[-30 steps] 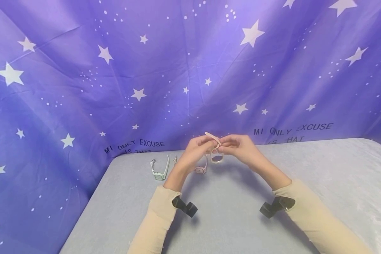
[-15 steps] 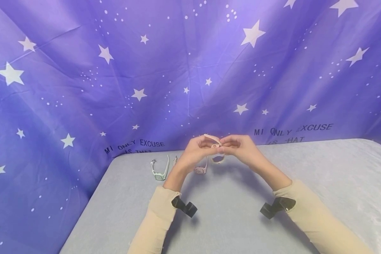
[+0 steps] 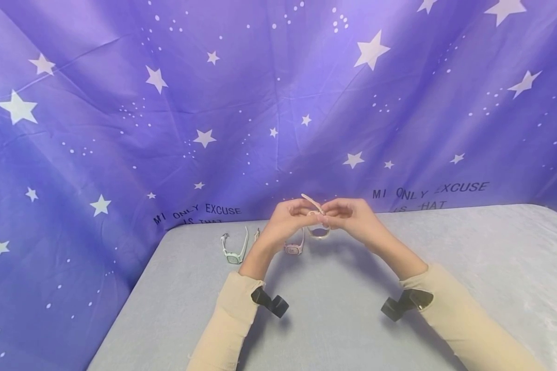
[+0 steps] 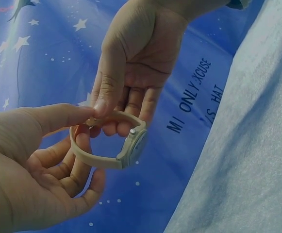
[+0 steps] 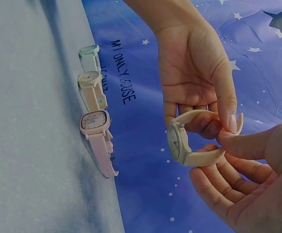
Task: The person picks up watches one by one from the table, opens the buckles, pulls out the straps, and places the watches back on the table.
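Above the far part of the table, both hands hold a cream wristwatch (image 3: 319, 234) by its strap. The strap is bent round into a loop, and the round case (image 5: 177, 141) hangs below the fingers. Thumb and fingers of my left hand (image 3: 289, 216) pinch the strap ends from one side. My right hand (image 3: 351, 214) pinches them from the other side, its thumb tip meeting the left thumb. One strap tip (image 3: 310, 200) sticks up past the fingers in the head view. The fingertips hide the joint of the strap ends.
On the grey cloth-covered table (image 3: 334, 314) stand a mint green watch (image 3: 233, 257), a pink square watch (image 3: 293, 249) and a beige watch (image 5: 90, 77) between them, mostly behind my left wrist in the head view. A purple star-patterned curtain (image 3: 241, 93) hangs behind the far edge.
The hands stay almost in place while their fingertips shift on the strap. Its free tip dipped half a second ago and now points up again; the case has turned slightly.
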Demonstrator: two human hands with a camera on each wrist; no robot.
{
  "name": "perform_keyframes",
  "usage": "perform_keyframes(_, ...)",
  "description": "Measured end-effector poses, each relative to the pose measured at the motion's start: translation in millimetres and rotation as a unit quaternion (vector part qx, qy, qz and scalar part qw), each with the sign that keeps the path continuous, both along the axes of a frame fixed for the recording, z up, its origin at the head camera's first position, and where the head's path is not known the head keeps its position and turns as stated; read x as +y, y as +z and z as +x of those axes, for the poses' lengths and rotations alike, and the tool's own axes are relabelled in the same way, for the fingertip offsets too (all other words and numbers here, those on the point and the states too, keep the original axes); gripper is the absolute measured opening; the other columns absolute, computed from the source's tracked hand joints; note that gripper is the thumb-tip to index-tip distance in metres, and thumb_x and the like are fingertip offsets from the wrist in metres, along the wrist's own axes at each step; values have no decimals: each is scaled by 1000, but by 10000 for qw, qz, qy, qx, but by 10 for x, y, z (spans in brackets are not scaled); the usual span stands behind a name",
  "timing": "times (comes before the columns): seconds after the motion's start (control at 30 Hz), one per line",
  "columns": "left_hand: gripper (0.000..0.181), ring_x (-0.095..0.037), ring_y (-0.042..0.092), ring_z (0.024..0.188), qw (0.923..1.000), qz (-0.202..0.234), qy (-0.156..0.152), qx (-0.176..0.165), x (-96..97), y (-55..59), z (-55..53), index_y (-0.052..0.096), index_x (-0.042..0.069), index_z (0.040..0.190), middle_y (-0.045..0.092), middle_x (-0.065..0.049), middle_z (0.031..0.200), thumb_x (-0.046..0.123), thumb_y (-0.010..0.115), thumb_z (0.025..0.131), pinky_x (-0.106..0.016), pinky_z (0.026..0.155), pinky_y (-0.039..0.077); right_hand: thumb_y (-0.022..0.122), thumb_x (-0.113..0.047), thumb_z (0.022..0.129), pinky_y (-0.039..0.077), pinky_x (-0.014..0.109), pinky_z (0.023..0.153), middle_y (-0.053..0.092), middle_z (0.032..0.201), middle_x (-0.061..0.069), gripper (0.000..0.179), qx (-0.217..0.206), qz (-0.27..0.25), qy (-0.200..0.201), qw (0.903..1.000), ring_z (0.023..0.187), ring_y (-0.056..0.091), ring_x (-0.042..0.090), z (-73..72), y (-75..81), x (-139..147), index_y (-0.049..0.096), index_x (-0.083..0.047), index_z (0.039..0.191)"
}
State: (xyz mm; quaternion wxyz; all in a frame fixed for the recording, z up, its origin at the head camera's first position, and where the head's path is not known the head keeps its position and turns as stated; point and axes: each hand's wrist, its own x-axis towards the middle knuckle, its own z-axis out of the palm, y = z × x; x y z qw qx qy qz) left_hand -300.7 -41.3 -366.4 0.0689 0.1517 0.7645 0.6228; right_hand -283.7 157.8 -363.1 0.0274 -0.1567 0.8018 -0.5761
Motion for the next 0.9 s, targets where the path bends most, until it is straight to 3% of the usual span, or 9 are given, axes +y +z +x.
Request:
perform_keyframes(0.3, 28, -13, 69, 88, 9998, 96, 112, 152, 8, -18, -15, 75, 4, 111, 77, -10, 103, 16, 79, 86, -32, 93, 53, 71, -6, 92, 59, 28, 87, 74, 107, 21, 36, 84, -23, 31, 10000, 89, 72, 11, -2, -7, 21, 63, 7, 125)
perform_keyframes(0.9, 29, -15, 69, 97, 9997, 169, 170, 104, 4, -19, -19, 75, 5, 112, 78, -9, 104, 18, 80, 87, -34, 97, 53, 69, -5, 93, 60, 33, 88, 73, 109, 25, 37, 109, 57, 64, 9999, 92, 73, 18, -1, 6, 34, 63, 7, 127)
